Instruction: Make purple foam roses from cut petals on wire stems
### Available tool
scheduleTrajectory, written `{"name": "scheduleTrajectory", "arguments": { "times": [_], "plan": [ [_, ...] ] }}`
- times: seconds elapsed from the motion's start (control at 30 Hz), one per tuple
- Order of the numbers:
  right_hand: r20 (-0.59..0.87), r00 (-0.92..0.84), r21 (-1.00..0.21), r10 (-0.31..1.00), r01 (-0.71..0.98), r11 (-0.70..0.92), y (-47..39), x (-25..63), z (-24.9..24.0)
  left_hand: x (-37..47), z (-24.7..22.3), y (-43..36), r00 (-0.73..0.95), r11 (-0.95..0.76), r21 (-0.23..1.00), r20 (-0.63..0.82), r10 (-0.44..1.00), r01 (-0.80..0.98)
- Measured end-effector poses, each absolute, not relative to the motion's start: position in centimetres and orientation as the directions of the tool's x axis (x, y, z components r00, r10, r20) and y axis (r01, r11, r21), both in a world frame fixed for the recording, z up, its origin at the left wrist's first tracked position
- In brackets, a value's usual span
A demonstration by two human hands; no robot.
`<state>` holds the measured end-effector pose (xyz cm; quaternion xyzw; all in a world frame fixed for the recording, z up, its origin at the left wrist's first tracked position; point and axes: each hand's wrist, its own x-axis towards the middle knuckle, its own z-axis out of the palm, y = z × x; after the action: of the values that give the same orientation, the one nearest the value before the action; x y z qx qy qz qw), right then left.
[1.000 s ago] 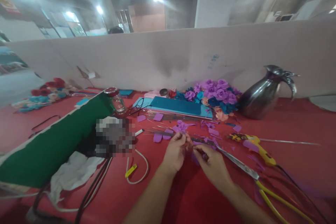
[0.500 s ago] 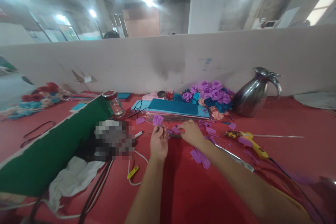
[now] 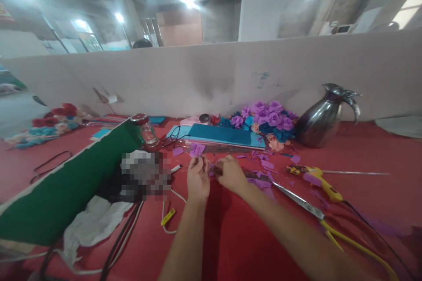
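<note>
My left hand (image 3: 198,180) is closed at the fingertips on the base of a small purple paper flower (image 3: 197,149), which stands upright above the fingers. Just to its right, my right hand (image 3: 230,174) is closed in a pinch; whatever it grips is hidden by the fingers. Purple paper scraps (image 3: 267,164) lie on the red tabletop right of my hands. Large scissors (image 3: 298,199) with yellow handles lie beyond my right forearm, their blades pointing toward the scraps.
A yellow glue gun (image 3: 325,183) lies at the right, below a metal jug (image 3: 318,118). Finished flowers (image 3: 272,116) are heaped by the partition. Blue sheets (image 3: 224,135), a glass jar (image 3: 148,131) and a green board (image 3: 75,171) stand or lie further left.
My right hand has moved left, closer to my left hand, and its fingers have curled in. More of the scissors shows. The view has shifted slightly.
</note>
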<state>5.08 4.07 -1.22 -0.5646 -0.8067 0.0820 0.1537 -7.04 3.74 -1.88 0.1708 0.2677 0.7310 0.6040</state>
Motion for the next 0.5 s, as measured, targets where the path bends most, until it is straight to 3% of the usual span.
{"name": "scheduleTrajectory", "arguments": {
  "times": [0.27, 0.5],
  "plan": [
    [0.188, -0.179, -0.338, 0.966, 0.911, 0.235, 3.3, 6.0, -2.3, -8.0, -2.1, 4.3, -0.37, -0.241, 0.607, -0.096, 0.924, -0.757],
    [0.265, -0.186, -0.395, 0.946, 0.874, 0.283, 3.3, 5.9, -2.9, -8.0, -2.4, 4.4, -0.377, -0.194, 0.658, -0.149, 0.914, -0.728]
  ]
}}
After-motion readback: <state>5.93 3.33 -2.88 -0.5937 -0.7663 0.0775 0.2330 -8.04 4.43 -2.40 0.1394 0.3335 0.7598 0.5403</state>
